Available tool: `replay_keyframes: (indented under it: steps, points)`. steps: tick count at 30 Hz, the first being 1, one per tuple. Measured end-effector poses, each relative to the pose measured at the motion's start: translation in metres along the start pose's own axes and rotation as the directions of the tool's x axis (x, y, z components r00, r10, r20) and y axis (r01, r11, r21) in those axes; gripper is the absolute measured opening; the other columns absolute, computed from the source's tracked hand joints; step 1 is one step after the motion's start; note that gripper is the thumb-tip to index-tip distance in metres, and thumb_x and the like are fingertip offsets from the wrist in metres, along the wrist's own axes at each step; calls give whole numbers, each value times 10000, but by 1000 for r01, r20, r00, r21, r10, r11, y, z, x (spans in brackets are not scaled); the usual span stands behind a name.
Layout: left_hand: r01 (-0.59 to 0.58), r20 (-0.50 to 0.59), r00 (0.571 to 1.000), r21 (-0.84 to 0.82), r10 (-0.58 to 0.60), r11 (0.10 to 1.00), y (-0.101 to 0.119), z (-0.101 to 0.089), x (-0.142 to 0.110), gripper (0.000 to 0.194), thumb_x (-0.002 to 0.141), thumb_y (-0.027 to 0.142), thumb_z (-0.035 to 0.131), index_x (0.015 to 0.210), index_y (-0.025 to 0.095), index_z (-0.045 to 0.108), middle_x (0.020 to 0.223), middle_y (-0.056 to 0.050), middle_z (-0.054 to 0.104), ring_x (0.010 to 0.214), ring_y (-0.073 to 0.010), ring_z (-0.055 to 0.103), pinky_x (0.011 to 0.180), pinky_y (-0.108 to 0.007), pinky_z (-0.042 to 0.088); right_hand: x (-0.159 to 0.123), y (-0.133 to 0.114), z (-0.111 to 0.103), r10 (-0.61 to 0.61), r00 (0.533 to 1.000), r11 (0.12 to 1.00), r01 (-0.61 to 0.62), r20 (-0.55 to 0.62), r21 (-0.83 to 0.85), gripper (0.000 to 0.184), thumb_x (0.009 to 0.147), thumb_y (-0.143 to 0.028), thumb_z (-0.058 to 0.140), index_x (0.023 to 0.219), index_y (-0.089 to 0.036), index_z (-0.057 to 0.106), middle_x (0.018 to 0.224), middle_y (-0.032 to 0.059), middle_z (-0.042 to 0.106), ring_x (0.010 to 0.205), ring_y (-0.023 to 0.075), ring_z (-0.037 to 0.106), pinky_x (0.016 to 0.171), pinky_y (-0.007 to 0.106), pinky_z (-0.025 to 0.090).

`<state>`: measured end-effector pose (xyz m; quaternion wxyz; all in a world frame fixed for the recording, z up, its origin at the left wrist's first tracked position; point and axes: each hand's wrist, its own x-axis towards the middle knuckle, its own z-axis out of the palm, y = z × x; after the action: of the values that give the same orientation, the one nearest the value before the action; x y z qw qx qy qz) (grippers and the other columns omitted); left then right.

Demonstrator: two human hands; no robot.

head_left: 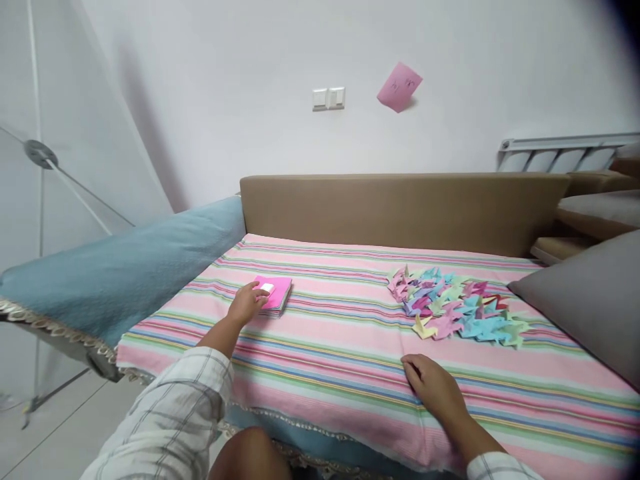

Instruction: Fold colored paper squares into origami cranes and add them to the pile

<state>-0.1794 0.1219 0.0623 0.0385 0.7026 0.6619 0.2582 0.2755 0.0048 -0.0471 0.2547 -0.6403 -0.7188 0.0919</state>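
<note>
My left hand (246, 301) is over a stack of square paper (283, 297), pink on top, on the striped cloth. Its thumb and fingertips close around a small white object (268, 289) above the top sheet; I cannot make out its kind. Resting on the cloth nearer to me, my right hand (434, 385) has its fingers curled in, with nothing visible in them. Beyond it lies a spread of folded paper cranes (450, 303) in pink, blue, yellow, green, purple and red.
The pink striped cloth (340, 347) covers a sofa seat with a brown backrest (400, 210). A blue-covered armrest (125, 260) stands left, a grey cushion (590, 300) right. On the wall are light switches (329, 99) and a pink note (399, 87).
</note>
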Motion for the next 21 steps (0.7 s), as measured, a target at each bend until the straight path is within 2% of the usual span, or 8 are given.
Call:
replay_keyframes:
  steps: [4,6,14,21]
  points:
    - [-36,150,988,42,29,999,-13,7,9,501,461,367,800,933,228,710,1376,-74,422,1287,-345,333,1079,-428,268,0,0,0,8,1000,1000,-8,-14,2,309,844,-365,374,918,-244,649,974,30,675,904,195,610,732,279,449]
    - [-39,195,980,50,29,998,-14,12,12,559,416,347,818,950,227,704,1399,-76,389,1298,-350,316,1078,-423,271,0,1,1,13,1000,1000,-14,-13,-1,313,843,-371,374,919,-244,650,971,32,675,903,197,611,730,281,451]
    - [-13,284,959,29,4,1000,-19,18,23,529,484,372,792,977,218,679,1441,-92,324,1181,-302,481,1000,-375,380,1,2,2,36,999,999,-36,14,-7,307,844,-386,376,925,-254,640,981,23,670,916,197,608,730,282,451]
    - [-13,274,962,-3,14,1000,-21,16,27,496,493,407,776,938,200,701,1357,-102,452,1175,-317,493,1006,-348,371,1,2,2,11,1000,1000,-11,-5,-8,297,847,-373,375,917,-248,636,963,24,671,903,188,610,733,273,448]
